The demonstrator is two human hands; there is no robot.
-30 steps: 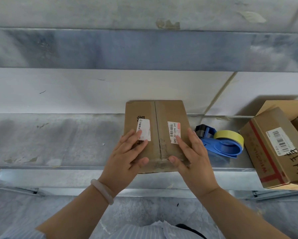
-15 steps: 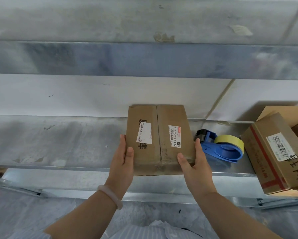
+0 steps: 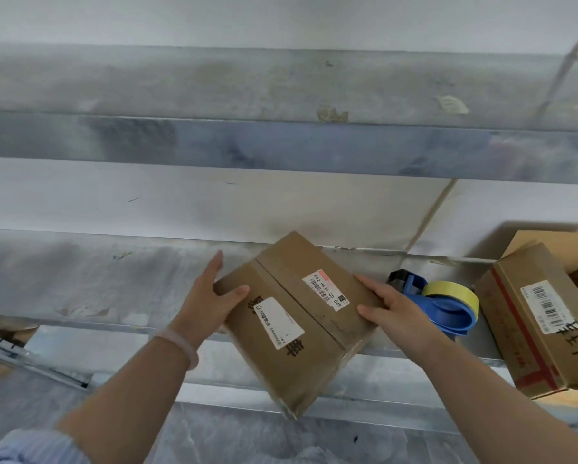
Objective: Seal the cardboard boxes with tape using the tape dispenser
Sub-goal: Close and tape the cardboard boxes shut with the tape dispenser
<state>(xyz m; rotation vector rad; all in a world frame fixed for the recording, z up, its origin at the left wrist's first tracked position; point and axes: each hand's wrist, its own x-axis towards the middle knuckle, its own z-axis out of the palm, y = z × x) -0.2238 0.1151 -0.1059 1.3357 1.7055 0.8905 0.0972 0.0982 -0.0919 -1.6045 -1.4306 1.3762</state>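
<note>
A small brown cardboard box with two white labels sits turned at an angle, its near corner hanging over the front edge of the metal shelf. My left hand grips its left corner, thumb on top. My right hand grips its right side, thumb on top. The flap seam runs diagonally across the top. A blue tape dispenser with a yellowish tape roll lies on the shelf just right of my right hand.
Larger cardboard boxes with barcode labels and red tape stand at the right end of the shelf. A white wall panel rises behind the shelf, and another metal shelf runs above.
Both hands moved from the box's sides to its corners and rotated the box counter-clockwise, pulling its near corner over the shelf edge. The camera tilted upward.
</note>
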